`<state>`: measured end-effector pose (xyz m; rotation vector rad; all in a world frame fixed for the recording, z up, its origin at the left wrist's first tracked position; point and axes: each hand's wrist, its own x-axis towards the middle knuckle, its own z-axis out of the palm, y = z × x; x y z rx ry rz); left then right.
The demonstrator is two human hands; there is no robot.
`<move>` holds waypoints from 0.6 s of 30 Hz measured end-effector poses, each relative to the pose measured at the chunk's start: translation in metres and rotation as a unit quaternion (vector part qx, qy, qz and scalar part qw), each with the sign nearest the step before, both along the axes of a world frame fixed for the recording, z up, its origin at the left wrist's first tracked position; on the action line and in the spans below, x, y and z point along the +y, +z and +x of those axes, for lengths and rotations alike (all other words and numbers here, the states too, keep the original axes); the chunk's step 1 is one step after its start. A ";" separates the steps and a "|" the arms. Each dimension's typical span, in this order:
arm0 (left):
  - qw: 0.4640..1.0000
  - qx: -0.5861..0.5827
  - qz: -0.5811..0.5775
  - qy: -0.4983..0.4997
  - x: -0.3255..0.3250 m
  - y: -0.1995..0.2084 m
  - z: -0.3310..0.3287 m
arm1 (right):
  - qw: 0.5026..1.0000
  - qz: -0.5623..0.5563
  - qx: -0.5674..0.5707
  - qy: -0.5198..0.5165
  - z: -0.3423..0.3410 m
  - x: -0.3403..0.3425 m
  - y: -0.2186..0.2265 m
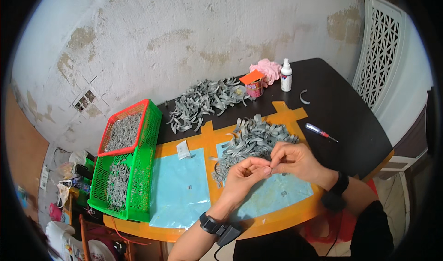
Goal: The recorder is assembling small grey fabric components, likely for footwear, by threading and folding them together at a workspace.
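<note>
My left hand [247, 173] and my right hand [295, 160] meet over the front of the table, fingertips pinched together. Whatever sits between them is too small or hidden to make out. Just beyond my fingers lies a heap of curved grey strips [258, 138], partly covered by the right hand. Small grey pieces [223, 171] are gathered at the heap's left edge. Beneath my hands a light blue plastic sheet [281, 192] is held down with orange tape [210, 138].
A second pile of grey strips [203, 102] lies by the wall. On the left, a red basket [146, 105] and a green basket [143, 187] hold small grey pieces. A screwdriver [321, 132], a white spray bottle [286, 78], a tin [254, 89] and a pink cloth [267, 69] stand or lie farther back.
</note>
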<state>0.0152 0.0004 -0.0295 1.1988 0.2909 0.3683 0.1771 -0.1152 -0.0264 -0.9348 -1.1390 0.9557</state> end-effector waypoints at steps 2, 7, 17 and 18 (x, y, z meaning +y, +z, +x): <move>1.000 -0.001 -0.007 -0.002 -0.002 0.006 0.006 | 0.999 -0.006 -0.027 -0.021 0.008 -0.002 -0.004; 0.997 0.030 0.065 0.030 0.003 0.000 -0.001 | 0.992 0.004 -0.119 -0.038 0.007 0.001 -0.004; 0.987 0.052 0.152 -0.013 0.012 0.000 -0.007 | 0.991 -0.048 -0.121 0.031 0.010 0.002 -0.003; 0.989 0.047 0.139 -0.011 0.012 0.000 -0.006 | 0.994 -0.065 -0.082 0.035 0.010 0.002 -0.002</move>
